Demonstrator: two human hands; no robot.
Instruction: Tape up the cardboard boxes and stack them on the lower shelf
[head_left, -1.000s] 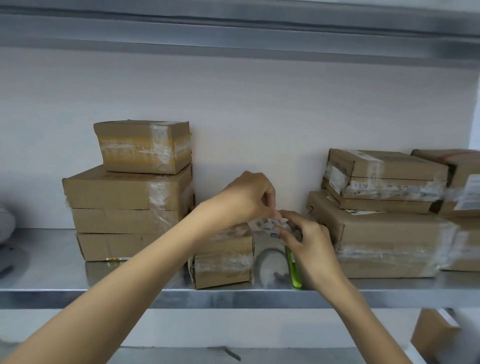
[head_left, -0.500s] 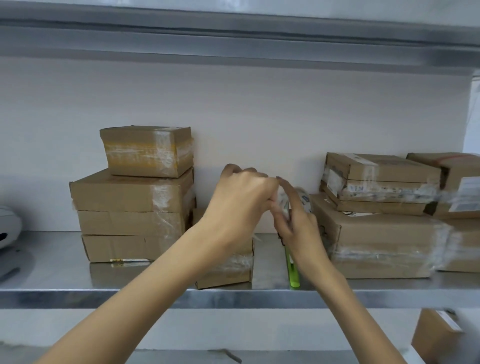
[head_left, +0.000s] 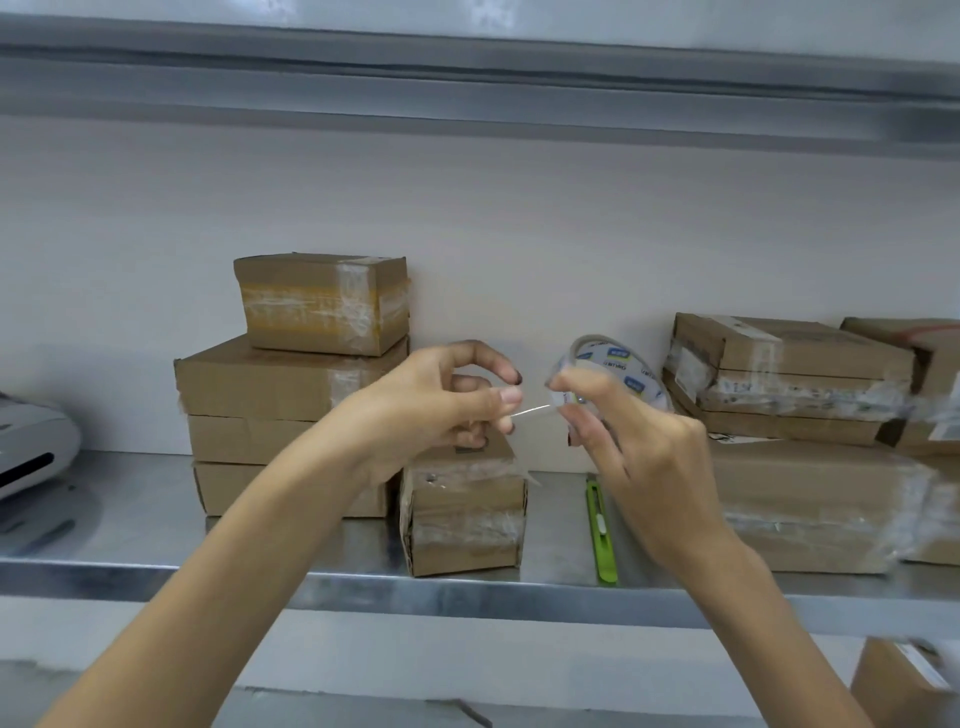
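My right hand (head_left: 636, 457) grips a roll of clear tape (head_left: 618, 371) held up above the steel shelf (head_left: 156, 519). My left hand (head_left: 447, 405) pinches the free end of the tape, and a short strip stretches between the two hands. Below them a small taped cardboard box (head_left: 465, 512) stands near the shelf's front edge. A stack of taped boxes (head_left: 291, 410) rises at the left, and another stack (head_left: 800, 441) sits at the right.
A green utility knife (head_left: 602, 535) lies on the shelf right of the small box. A white device (head_left: 31, 447) sits at the far left. Another cardboard box (head_left: 898, 680) shows below the shelf at bottom right. An upper shelf rail (head_left: 467, 83) runs overhead.
Both hands rose from the small box. The tape roll came up in my right hand, and my left hand drew the tape end leftwards, opening a gap between the hands.
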